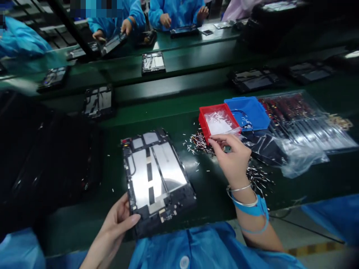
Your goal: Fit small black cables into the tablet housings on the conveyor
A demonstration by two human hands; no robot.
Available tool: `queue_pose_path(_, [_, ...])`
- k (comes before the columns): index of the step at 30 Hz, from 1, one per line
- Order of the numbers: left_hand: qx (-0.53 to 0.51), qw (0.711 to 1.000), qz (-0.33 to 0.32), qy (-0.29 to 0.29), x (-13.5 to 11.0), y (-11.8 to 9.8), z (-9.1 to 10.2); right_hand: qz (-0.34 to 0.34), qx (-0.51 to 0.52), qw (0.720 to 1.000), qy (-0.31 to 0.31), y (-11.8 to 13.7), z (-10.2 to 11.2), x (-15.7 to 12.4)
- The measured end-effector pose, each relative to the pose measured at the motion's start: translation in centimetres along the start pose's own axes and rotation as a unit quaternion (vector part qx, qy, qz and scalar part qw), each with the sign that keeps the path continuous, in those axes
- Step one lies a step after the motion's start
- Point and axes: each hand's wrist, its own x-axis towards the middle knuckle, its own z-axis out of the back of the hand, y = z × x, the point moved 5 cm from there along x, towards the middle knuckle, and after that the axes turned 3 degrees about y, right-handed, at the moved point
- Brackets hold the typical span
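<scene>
A tablet with its back off [174, 170], showing silver battery plates, black ribbon strips and a circuit board, is tilted over the green bench. My left hand [119, 220] grips its lower left corner, thumb on top and fingers beneath. At the front edge of a red bin [204, 127], my right hand [232, 158] has thumb and index finger pinched together; anything between them is too small to make out. Inside the red bin lie small white pieces [218, 118] on a plastic bag. A pile of tiny wired parts [200, 144] spreads beside the right fingertips.
Touching the red bin is a blue bin [260, 112], with bagged parts [297, 119] to its right. More wired parts [259, 177] lie near my right wrist. A black-covered stack [50, 157] rises at left. Opened tablets [98, 101] rest further back; co-workers' hands [165, 20] work across the line.
</scene>
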Motion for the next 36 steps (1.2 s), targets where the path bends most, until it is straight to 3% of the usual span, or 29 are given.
queue_pose_path(2, [0.052, 0.997, 0.027, 0.05, 0.0, 0.7, 0.5, -0.044, 0.025, 0.999, 0.011, -0.5, -0.6, -0.1])
queue_pose_path(4, [0.168, 0.985, 0.029, 0.036, 0.7, 0.2, 2.1, -0.097, 0.058, 0.993, 0.027, -0.7, -1.2, -0.3])
queue_pose_path(6, [0.275, 0.956, -0.057, -0.088, 2.1, -2.3, 4.4, -0.158, 0.118, 0.979, 0.05, -0.7, -1.9, -0.5])
queue_pose_path(8, [0.281, 0.906, -0.219, -0.23, 3.8, -5.6, 6.0, -0.213, 0.188, 0.954, 0.09, -0.2, -2.7, -0.8])
queue_pose_path(9, [0.241, 0.895, -0.293, -0.233, 5.1, -6.9, 6.1, -0.232, 0.217, 0.941, 0.115, 0.3, -3.1, -1.0])
queue_pose_path(11, [0.129, 0.911, -0.358, -0.162, 8.4, -8.1, 5.4, -0.243, 0.254, 0.921, 0.168, 1.4, -3.9, -1.1])
queue_pose_path(13, [0.095, 0.926, -0.35, -0.108, 11.5, -8.2, 4.2, -0.228, 0.275, 0.91, 0.21, 2.8, -4.4, -1.1])
queue_pose_path(15, [0.08, 0.933, -0.338, -0.092, 13.2, -7.7, 2.9, -0.216, 0.284, 0.902, 0.243, 4.1, -4.9, -1.3])
queue_pose_path(21, [0.056, 0.933, -0.333, -0.127, 12.2, -5.1, 0.5, -0.235, 0.274, 0.861, 0.358, 8.0, -7.7, -3.2])
queue_pose_path(25, [0.072, 0.93, -0.337, -0.128, 10.2, -4.5, 1.4, -0.24, 0.254, 0.839, 0.417, 9.8, -9.9, -4.6])
queue_pose_path(27, [0.155, 0.9, -0.386, -0.13, 8.1, -4.6, 2.5, -0.24, 0.249, 0.829, 0.439, 10.2, -10.9, -5.0])
queue_pose_path(31, [0.358, 0.784, -0.499, -0.089, 2.7, -3.5, 3.5, -0.219, 0.23, 0.832, 0.455, 10.1, -12.2, -5.1])
queue_pose_path(36, [0.479, 0.666, -0.572, -0.02, -0.8, -0.2, 2.6, -0.183, 0.191, 0.845, 0.465, 10.0, -12.9, -5.0])
